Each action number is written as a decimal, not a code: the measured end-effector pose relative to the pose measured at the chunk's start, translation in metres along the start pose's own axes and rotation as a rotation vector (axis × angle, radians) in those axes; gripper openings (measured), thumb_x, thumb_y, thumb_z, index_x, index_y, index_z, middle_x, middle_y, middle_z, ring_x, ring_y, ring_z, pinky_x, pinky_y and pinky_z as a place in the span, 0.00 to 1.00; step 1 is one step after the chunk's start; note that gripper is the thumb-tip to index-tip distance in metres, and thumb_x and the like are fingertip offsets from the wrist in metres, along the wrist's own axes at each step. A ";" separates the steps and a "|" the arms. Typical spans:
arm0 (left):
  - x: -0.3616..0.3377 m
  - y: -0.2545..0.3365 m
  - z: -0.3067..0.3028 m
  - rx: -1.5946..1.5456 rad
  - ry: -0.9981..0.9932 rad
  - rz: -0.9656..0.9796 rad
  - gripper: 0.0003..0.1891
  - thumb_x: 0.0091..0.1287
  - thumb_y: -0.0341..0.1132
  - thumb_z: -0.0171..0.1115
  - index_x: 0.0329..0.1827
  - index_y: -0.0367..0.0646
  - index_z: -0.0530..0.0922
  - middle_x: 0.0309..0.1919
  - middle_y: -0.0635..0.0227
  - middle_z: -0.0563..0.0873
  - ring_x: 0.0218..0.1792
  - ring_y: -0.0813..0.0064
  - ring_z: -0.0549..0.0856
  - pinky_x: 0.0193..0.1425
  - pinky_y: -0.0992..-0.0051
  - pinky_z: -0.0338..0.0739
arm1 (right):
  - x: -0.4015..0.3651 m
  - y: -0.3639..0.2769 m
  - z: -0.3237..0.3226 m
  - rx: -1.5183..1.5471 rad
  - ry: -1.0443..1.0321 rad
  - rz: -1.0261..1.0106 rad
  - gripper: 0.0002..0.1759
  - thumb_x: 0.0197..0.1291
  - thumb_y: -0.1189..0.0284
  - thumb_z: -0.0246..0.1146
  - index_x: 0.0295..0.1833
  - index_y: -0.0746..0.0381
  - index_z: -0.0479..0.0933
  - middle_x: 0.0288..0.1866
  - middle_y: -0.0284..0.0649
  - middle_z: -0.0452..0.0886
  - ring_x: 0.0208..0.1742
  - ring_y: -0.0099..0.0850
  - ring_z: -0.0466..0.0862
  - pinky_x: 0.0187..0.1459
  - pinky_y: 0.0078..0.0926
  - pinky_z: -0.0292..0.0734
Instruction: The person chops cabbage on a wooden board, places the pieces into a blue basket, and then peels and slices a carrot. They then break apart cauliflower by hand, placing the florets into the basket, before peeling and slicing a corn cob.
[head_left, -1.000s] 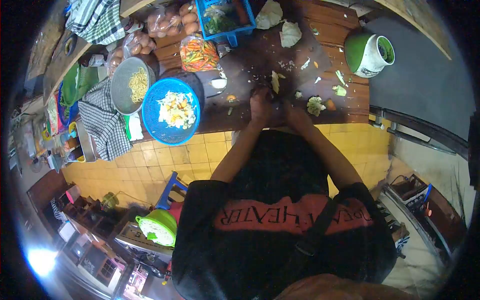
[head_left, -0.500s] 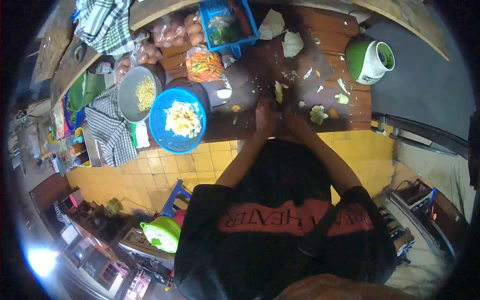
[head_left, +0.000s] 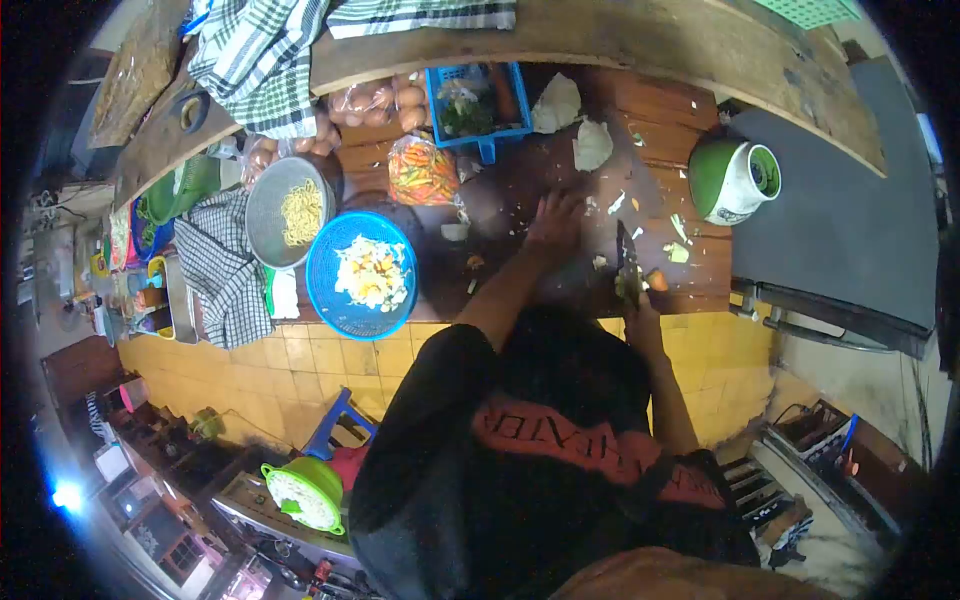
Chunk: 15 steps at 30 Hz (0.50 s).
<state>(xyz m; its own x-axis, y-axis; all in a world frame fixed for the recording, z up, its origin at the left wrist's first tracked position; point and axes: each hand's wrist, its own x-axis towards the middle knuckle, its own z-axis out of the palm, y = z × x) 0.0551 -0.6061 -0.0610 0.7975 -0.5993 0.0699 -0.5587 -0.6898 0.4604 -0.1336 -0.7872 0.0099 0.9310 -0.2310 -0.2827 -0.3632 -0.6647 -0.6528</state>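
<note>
My left hand (head_left: 556, 220) lies on the dark tabletop with its fingers stretched out, among scattered vegetable scraps. In my right hand (head_left: 645, 322) is a knife (head_left: 626, 258), its blade pointing away from me over the table. Beside the knife is an orange piece (head_left: 657, 280), perhaps carrot; a pale cauliflower-like piece is mostly hidden by the knife. To the left of my hands a blue colander (head_left: 318, 290) holds chopped pale and orange vegetables. Cabbage leaves (head_left: 593, 146) lie beyond my left hand.
A grey strainer of noodles (head_left: 300, 212), a bag of chillies (head_left: 424, 172) and bagged eggs (head_left: 365, 103) stand at the left. A blue basket (head_left: 480, 138) is at the back, below a wooden shelf (head_left: 600, 50). At the right is a green-and-white container (head_left: 715, 180).
My hands were close together at the table's edge. Now the left has moved forward and opened, and the right is farther right with the knife in plain view. The camera view has shifted.
</note>
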 end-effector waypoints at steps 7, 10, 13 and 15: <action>0.018 -0.031 0.014 -0.067 -0.169 0.089 0.25 0.58 0.40 0.57 0.59 0.40 0.71 0.64 0.55 0.66 0.65 0.55 0.66 0.66 0.54 0.64 | 0.001 0.031 0.010 -0.067 0.007 0.120 0.15 0.66 0.67 0.53 0.52 0.66 0.68 0.35 0.61 0.78 0.39 0.60 0.78 0.36 0.50 0.72; 0.002 -0.039 0.007 0.006 0.468 0.236 0.19 0.58 0.40 0.56 0.50 0.40 0.76 0.53 0.52 0.76 0.53 0.55 0.77 0.55 0.57 0.73 | 0.008 0.015 0.005 -0.097 0.067 0.026 0.16 0.66 0.67 0.53 0.52 0.67 0.69 0.41 0.61 0.78 0.45 0.58 0.78 0.42 0.49 0.72; 0.002 -0.037 -0.018 -0.265 -0.121 -0.058 0.15 0.61 0.48 0.57 0.43 0.50 0.83 0.41 0.56 0.85 0.35 0.58 0.85 0.38 0.60 0.81 | 0.010 -0.010 -0.006 -0.010 0.072 -0.014 0.14 0.66 0.71 0.51 0.53 0.67 0.69 0.50 0.57 0.76 0.52 0.53 0.76 0.49 0.46 0.71; -0.004 -0.024 -0.053 -0.333 0.107 -0.103 0.10 0.61 0.38 0.53 0.31 0.42 0.79 0.26 0.57 0.82 0.28 0.54 0.82 0.34 0.55 0.76 | 0.017 -0.006 -0.006 0.042 0.044 -0.023 0.14 0.65 0.74 0.49 0.54 0.66 0.69 0.55 0.54 0.74 0.54 0.51 0.75 0.54 0.44 0.70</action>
<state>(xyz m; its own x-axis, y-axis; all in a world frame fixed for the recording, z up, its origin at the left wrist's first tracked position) 0.0773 -0.5649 -0.0253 0.8749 -0.4754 0.0924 -0.3834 -0.5633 0.7319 -0.1155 -0.7915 0.0133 0.9396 -0.2474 -0.2366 -0.3418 -0.6400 -0.6882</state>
